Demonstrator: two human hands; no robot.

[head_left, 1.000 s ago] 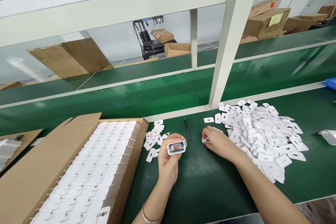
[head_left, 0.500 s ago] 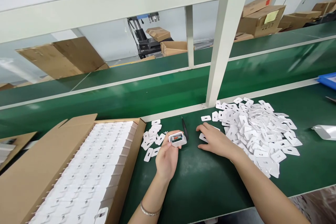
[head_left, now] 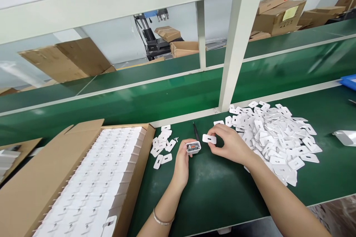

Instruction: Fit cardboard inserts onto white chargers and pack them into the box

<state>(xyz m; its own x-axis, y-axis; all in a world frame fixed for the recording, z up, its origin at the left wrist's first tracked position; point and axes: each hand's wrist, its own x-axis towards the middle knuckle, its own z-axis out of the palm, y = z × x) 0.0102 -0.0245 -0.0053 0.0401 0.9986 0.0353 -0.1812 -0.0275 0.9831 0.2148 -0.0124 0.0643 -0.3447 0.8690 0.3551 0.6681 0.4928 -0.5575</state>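
Gripping a small white charger shell (head_left: 193,147) between fingertips, open end up, orange and metal parts showing inside: the left hand (head_left: 182,163), bracelet (head_left: 162,220) on its wrist at 6 o'clock of it. One shell only in hand, held just above the green mat (head_left: 222,189). Pinched in the right hand (head_left: 230,145), at 3 o'clock of the shell and just apart from it: one flat white cover plate (head_left: 209,139), rounded corners, a dark slot at its middle, thumb and forefinger closed on its edges.

At 9 o'clock of the left hand, an open cardboard box (head_left: 55,177), packed in rows with white pieces too many to count. Between box and hand, a small cluster of loose plates (head_left: 162,146), about a dozen, lying flat on the mat. At 12 o'clock of the shell, one pair of dark tweezers (head_left: 196,131), lying on the mat, point away. At 3 o'clock of the right hand, a big heap of plates (head_left: 275,137), far past counting, overlapping. Farther right, at the mat's edge, one white object (head_left: 346,137), blurred.

Beyond, a white frame post (head_left: 236,44) standing on the rail, a green conveyor belt (head_left: 167,96) behind it, and farther off several brown cartons (head_left: 280,16).
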